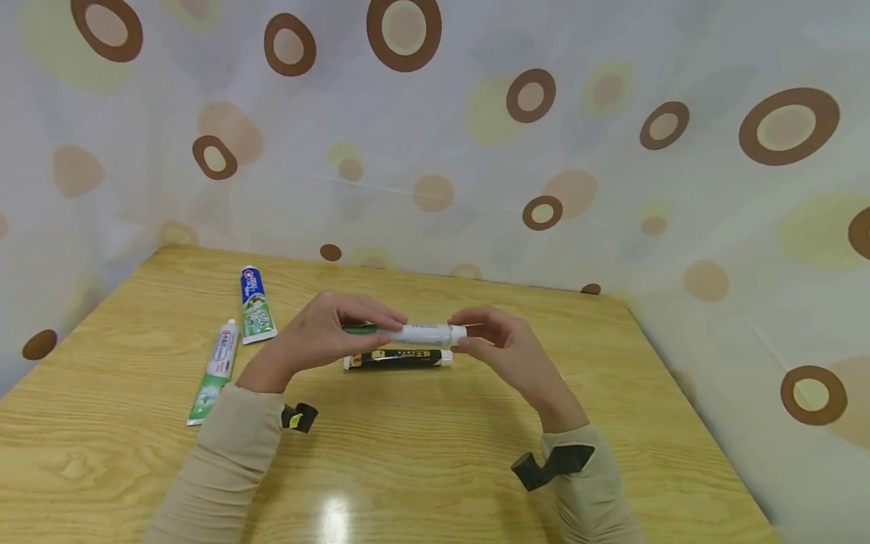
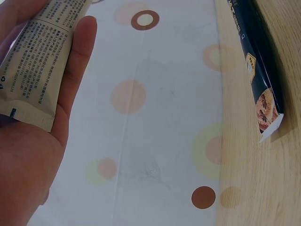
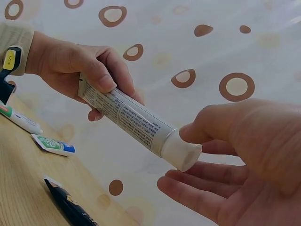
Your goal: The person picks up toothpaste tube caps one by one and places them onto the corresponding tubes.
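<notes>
A white toothpaste tube [image 1: 424, 334] with a green end is held up above the table, lying level. My left hand [image 1: 313, 332] grips its flat end, thumb on one side and fingers on the other. At the other end, the thumb and fingers of my right hand [image 1: 506, 347] pinch the white cap [image 3: 181, 149]. Small printed text covers the side of the tube [image 2: 42, 52] in the left wrist view. Just below the hands, a black toothpaste tube [image 1: 401, 360] lies on the table, its white cap pointing right.
Left of the hands, a blue and green toothpaste tube [image 1: 255, 302] and a white and green toothpaste tube [image 1: 216, 370] lie on the wooden table [image 1: 408, 468]. A pale cloth [image 1: 435, 151] with brown rings hangs behind the table.
</notes>
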The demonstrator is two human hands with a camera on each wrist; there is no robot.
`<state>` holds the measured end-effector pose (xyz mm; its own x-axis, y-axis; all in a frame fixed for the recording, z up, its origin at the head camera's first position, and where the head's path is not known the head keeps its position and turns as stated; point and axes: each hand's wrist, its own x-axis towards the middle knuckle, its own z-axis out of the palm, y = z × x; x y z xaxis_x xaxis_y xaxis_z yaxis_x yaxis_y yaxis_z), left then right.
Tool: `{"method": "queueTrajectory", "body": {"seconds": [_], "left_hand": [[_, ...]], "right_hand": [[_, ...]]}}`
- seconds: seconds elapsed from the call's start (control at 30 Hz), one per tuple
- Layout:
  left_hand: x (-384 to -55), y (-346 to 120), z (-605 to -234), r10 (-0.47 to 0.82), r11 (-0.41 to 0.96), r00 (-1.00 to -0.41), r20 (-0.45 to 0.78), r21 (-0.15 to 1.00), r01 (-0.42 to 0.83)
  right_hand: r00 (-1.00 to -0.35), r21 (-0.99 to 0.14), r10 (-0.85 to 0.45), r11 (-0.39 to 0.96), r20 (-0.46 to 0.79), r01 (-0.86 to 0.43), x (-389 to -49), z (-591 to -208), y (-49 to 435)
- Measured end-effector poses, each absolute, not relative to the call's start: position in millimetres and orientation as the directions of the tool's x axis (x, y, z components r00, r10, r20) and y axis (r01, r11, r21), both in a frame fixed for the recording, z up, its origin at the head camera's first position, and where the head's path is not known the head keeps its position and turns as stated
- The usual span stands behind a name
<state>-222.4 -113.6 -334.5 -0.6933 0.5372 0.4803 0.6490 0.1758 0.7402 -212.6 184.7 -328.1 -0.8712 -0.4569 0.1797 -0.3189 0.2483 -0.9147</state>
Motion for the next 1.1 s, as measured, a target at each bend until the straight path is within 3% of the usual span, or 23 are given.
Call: {"method": "queueTrajectory", "body": {"seconds": [0.2,0.43,0.7,1.1], "left_hand": [[-222.2,-111.7,-333.0,0.541,0.169,-0.690,0.480,0.742,0.648],[-223.7,-110.9,-332.5,0.545,0.169,-0.680,0.491,0.730,0.662],[-223.3,-110.9,-332.0,0.541,0.173,-0.675,0.501,0.719,0.673],[-220.9,-110.1,-331.3,0.525,0.168,-0.633,0.569,0.659,0.733]], "right_hand": [[-0.861,-0.905,-0.463,0.243,0.209,-0.350,-211.1,-326.8,185.4],[-0.871,-0.937,-0.452,0.182,0.190,-0.299,-211.3,-327.2,184.7],[-0.883,-0.912,-0.427,0.254,0.193,-0.322,-210.7,-324.7,183.5],[-0.868,-0.943,-0.452,0.147,0.206,-0.300,-212.6,-326.8,183.9]]}}
